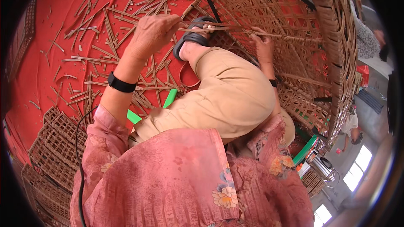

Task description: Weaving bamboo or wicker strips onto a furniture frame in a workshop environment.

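Left grip (153,31) pinches cane strips (210,28); pull them taut while the right hand (263,44), fingers curled, steadies the basket (336,38) beside it.

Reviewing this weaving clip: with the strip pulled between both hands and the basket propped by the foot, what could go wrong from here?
1. The thin cane strip is stretched taut between the left hand and the right hand; it might snap or slip out of the weave.
2. The large woven basket stands tilted on its side, steadied near the sandalled foot; it may roll or shift.
3. Loose cane offcuts litter the red floor, so a hand or foot could get pricked.
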`<state>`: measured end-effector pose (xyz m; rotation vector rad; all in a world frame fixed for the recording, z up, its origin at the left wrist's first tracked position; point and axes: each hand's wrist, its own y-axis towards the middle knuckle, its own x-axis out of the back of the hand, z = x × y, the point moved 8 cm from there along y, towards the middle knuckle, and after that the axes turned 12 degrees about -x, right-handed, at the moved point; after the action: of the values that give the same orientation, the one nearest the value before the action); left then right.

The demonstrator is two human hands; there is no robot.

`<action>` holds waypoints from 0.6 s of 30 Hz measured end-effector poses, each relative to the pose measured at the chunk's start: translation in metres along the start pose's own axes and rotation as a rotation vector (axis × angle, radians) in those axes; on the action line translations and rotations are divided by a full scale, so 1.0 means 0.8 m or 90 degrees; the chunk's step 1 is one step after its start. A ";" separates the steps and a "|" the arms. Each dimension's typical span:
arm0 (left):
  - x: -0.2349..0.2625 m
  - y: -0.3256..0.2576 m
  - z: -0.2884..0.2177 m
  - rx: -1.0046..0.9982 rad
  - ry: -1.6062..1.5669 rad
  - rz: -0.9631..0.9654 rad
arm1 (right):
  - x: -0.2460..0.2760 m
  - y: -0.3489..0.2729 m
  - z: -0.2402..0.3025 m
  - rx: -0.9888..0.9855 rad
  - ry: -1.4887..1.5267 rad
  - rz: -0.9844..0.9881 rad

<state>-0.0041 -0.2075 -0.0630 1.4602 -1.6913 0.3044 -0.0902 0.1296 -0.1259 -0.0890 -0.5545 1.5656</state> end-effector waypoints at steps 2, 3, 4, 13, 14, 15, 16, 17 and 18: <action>0.014 0.006 0.001 -0.050 0.053 -0.031 | 0.005 0.002 -0.001 -0.011 -0.091 -0.053; 0.014 0.006 0.007 -0.045 0.079 0.001 | 0.000 0.000 -0.003 -0.012 -0.090 -0.048; 0.018 0.006 0.010 -0.044 0.078 0.003 | 0.004 -0.006 0.003 0.021 -0.161 -0.112; -0.001 -0.105 0.028 0.029 -0.052 0.059 | 0.001 -0.003 -0.027 -0.023 -0.055 -0.271; -0.015 -0.122 0.033 0.032 -0.051 0.059 | -0.001 -0.005 -0.028 -0.009 -0.022 -0.258; -0.040 -0.137 0.044 0.063 -0.050 0.073 | 0.001 -0.006 -0.026 -0.007 -0.026 -0.258; -0.063 -0.150 0.055 0.095 -0.047 0.087 | 0.002 -0.006 -0.027 -0.016 -0.022 -0.262; -0.076 -0.153 0.049 0.050 -0.021 0.090 | -0.002 -0.007 -0.028 -0.029 -0.016 -0.264; -0.087 -0.161 0.050 0.054 -0.020 0.090 | -0.010 -0.006 -0.022 -0.030 -0.016 -0.260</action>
<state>0.0905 -0.2231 -0.1806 1.4140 -1.8303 0.4370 -0.0783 0.1266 -0.1418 0.0089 -0.5878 1.1571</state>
